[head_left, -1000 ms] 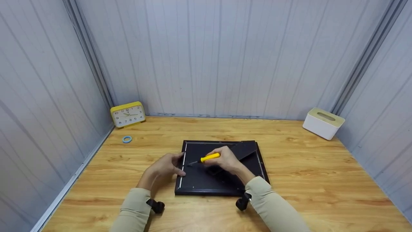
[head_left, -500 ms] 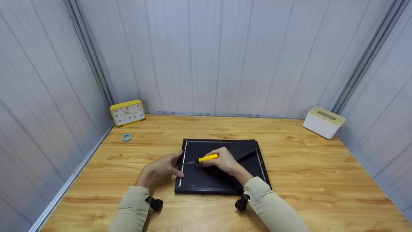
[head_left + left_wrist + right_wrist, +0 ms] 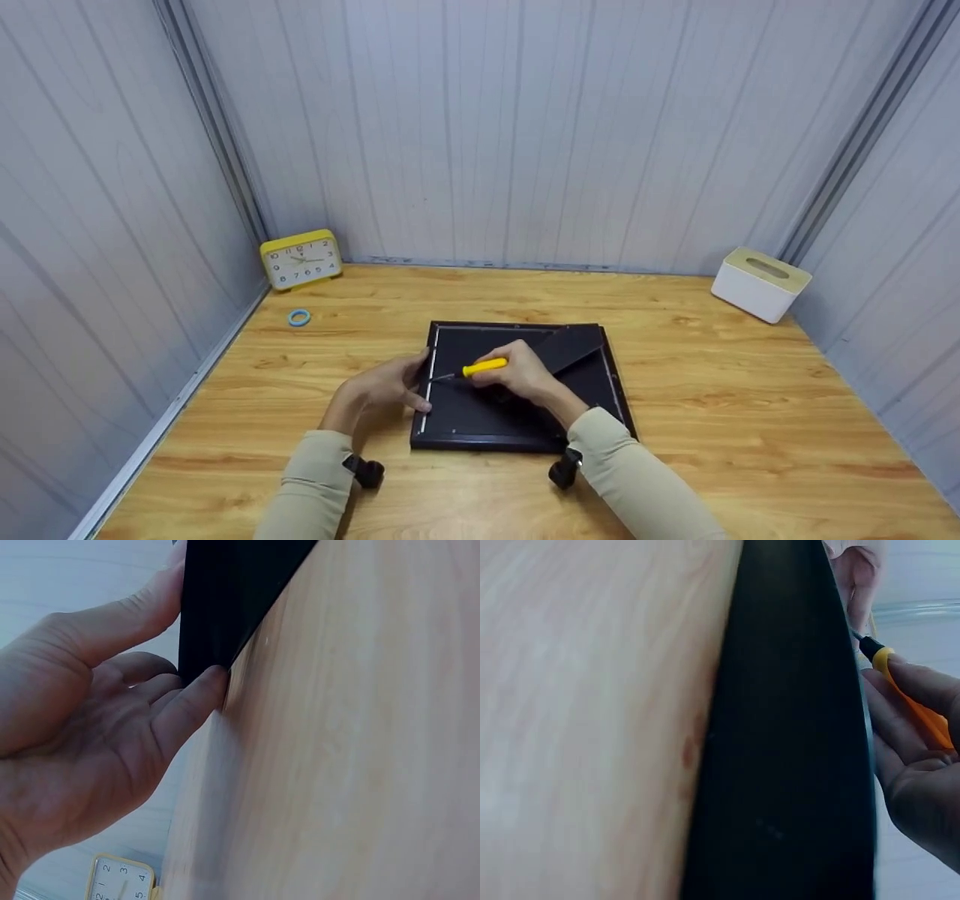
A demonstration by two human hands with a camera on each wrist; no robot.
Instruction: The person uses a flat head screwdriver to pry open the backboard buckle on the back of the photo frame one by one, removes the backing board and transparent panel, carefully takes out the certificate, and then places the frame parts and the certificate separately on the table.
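Note:
A black picture frame [image 3: 480,420] lies face down on the wooden table, its back panel and flat stand [image 3: 571,349] showing. My left hand [image 3: 386,384] holds the frame's left edge, thumb on top. In the left wrist view, the fingers of the left hand [image 3: 112,705] reach the side and lower edge of the black frame [image 3: 225,600]. With my right hand [image 3: 521,373] I grip a yellow-handled screwdriver [image 3: 486,367]. Its tip meets the frame's inner left edge, near a pale strip. In the right wrist view, the thumb and fingers pinch the handle [image 3: 911,701].
A yellow alarm clock [image 3: 301,260] stands at the back left, with a light blue ring [image 3: 298,317] in front of it. At the back right is a white tissue box [image 3: 761,285] with a wood-toned lid. Panelled walls border the table on three sides.
The screwdriver tip has moved slightly left, from the back panel to the frame's inner left edge, along with my right hand. My left hand keeps its hold on the frame.

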